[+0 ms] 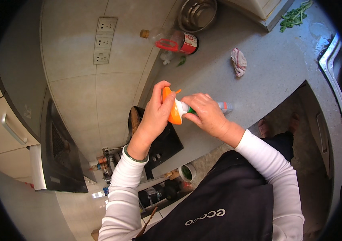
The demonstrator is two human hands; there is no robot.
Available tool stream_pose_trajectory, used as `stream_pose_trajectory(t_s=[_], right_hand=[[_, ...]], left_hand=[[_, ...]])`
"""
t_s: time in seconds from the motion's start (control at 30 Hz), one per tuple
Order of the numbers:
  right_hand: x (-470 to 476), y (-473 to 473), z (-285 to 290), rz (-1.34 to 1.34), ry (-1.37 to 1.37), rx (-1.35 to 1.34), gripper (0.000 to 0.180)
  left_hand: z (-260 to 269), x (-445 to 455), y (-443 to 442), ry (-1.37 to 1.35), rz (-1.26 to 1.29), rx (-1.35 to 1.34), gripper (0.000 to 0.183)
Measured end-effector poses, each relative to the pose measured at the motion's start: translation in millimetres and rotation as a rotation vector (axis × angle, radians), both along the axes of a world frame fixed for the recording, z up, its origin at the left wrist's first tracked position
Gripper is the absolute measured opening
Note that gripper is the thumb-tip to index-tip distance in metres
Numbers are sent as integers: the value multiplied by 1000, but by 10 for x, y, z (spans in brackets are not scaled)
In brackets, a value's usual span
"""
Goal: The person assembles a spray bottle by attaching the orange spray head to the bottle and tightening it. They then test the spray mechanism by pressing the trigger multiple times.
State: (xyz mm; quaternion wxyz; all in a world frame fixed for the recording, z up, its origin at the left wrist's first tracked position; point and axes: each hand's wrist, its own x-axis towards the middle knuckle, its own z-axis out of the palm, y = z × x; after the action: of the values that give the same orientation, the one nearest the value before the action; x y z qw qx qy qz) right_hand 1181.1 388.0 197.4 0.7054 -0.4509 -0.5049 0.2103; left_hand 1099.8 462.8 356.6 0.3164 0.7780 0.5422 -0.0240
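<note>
In front of me, over the grey countertop [207,81], my left hand [153,117] grips an orange and white trigger spray head [175,116]. The thumb and fingers close around the orange part. My right hand [208,114] is wrapped about the green neck [191,110] just beside it. Past the right hand shows a pale bottle end [226,106] with an orange-red band; the fingers hide the middle of the bottle. The spray head and neck sit close against each other, and I cannot tell whether they are screwed together.
A crumpled cloth [239,62] lies on the counter. Against the wall are a plastic jug with red handle [178,42] and steel bowls [197,15]. Leafy greens [296,16] lie near the sink rim [329,55]. A black cooktop [166,147] and range hood [64,150] are at left.
</note>
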Motion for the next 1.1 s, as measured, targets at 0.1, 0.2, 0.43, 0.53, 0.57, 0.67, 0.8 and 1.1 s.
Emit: stream_pose_trajectory(t_s=[0.1,0.2,0.43,0.53,0.57,0.67,0.8,1.1], right_hand=[[2,27,1,-66,-12,8,44],[28,59,-3,-55,-23,22,44],[66,104,-27,-52,-23,16,45],[56,120,-14,-61,-33,27,44],[54,119,-6,-40,-40,23,44],[32,117,-10,-20,-41,14,44],[-37,114,-14,-66,-13,0,44],[-12,118,-30,-45,43,-10,45]], left_hand=[[118,76,-32,-59,177,-170,41],[179,-22,-105,-52,81,-65,45],[348,-41,-229,450,-999,627,63],[203,-69,-89,393,-1171,733,57],[208,-55,-64,375,-1143,698,56],[169,33,24,275,-1101,671,48],[62,73,9,289,-621,537,40],[238,151,324,267,-197,-44,36]])
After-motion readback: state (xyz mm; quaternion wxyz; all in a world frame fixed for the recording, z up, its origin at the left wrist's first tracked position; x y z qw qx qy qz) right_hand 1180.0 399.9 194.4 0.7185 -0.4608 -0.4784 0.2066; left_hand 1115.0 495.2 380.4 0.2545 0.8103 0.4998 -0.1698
